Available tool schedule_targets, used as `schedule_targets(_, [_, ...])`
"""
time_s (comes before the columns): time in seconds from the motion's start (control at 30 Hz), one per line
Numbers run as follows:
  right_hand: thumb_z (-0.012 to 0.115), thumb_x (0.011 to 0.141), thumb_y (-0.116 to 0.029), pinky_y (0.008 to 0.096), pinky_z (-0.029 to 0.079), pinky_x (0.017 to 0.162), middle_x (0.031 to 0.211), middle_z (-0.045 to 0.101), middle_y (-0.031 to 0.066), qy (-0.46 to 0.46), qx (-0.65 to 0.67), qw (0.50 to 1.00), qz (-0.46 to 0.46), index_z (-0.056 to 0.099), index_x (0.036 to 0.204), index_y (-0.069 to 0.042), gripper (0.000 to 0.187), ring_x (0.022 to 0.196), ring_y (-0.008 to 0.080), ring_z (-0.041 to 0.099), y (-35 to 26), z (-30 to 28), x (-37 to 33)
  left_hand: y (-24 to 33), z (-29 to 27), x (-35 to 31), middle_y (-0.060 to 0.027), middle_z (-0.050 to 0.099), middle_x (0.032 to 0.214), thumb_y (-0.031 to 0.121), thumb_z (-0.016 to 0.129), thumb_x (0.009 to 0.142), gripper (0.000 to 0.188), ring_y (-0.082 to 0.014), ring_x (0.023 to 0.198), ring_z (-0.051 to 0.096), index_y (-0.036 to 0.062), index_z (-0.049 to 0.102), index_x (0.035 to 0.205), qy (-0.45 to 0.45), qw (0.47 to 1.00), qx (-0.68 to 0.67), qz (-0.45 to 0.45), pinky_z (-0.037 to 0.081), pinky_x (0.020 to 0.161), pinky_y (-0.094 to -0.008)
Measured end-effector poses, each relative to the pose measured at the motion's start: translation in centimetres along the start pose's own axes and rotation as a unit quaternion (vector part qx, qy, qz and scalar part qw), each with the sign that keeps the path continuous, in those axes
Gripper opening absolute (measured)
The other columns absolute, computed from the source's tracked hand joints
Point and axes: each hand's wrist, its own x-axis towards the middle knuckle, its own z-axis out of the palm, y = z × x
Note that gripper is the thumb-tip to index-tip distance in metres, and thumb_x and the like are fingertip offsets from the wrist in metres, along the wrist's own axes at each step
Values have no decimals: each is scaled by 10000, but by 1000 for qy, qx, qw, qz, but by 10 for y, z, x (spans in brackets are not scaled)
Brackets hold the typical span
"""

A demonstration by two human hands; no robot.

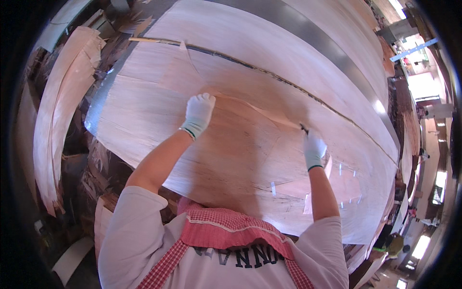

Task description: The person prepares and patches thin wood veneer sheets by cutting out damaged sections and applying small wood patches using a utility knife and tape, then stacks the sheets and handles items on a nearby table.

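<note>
On the bench, the left hand (199, 113) presses flat, fingers together, on a thin pale wood veneer sheet (231, 159) while the right hand (314, 150), clamped on a small dark blade (304, 128), has seemingly cut partway along a loose veneer flap (260, 113), with more left.

Loose veneer strips (62, 111) and scraps (91, 168) pile on the floor along the left edge. Stacked wood (409, 120) lines the right side, where bright daylight comes through openings (423, 84) in the workshop wall.
</note>
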Motion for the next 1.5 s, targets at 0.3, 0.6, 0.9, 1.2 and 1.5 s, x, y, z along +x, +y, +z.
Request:
schedule_targets(0.3, [622, 897, -207, 284, 467, 604, 683, 583, 86, 68, 500, 855, -122, 624, 1041, -19, 237, 664, 84, 567, -105, -258, -85, 29, -22, -16, -26, 629, 840, 135, 565, 838, 175, -151, 704, 666, 57, 594, 992, -125, 989, 70, -44, 497, 553, -318])
schedule_targets(0.6, [601, 919, -141, 216, 299, 482, 652, 461, -64, 38, 778, 622, -79, 582, 849, -26, 136, 561, 14, 401, -92, -285, -120, 25, -40, 2, -111, 638, 1028, 138, 565, 856, 212, -242, 839, 678, 135, 632, 1057, -205, 974, -38, -85, 518, 628, -390])
schedule_targets(0.9, [562, 955, -189, 232, 205, 427, 572, 352, -71, 96, 840, 533, -3, 468, 739, -123, 245, 456, 36, 266, -48, -278, -125, 13, -63, 27, -109, 686, 1024, 137, 520, 874, 226, -278, 965, 673, 109, 654, 1054, -299, 952, -23, -60, 536, 731, -414])
schedule_targets(1.2, [509, 1001, -271, 208, 218, 428, 588, 240, -80, 116, 951, 246, 149, 527, 795, -167, 231, 477, 39, 218, 158, -161, -172, 106, -230, -3, -130, 659, 985, 157, 481, 899, 260, -291, 853, 658, 92, 572, 1134, -200, 890, -297, 283, 536, 719, -428])
schedule_targets(1.5, [558, 951, -378, 253, 289, 453, 585, 336, -48, 406, 521, 482, 575, 558, 819, -142, 270, 495, 83, 307, 304, -54, -455, 113, -256, 40, -107, 652, 1145, 243, 527, 968, 325, -241, 995, 633, 49, 584, 1223, -302, 677, -530, 412, 493, 889, -366])
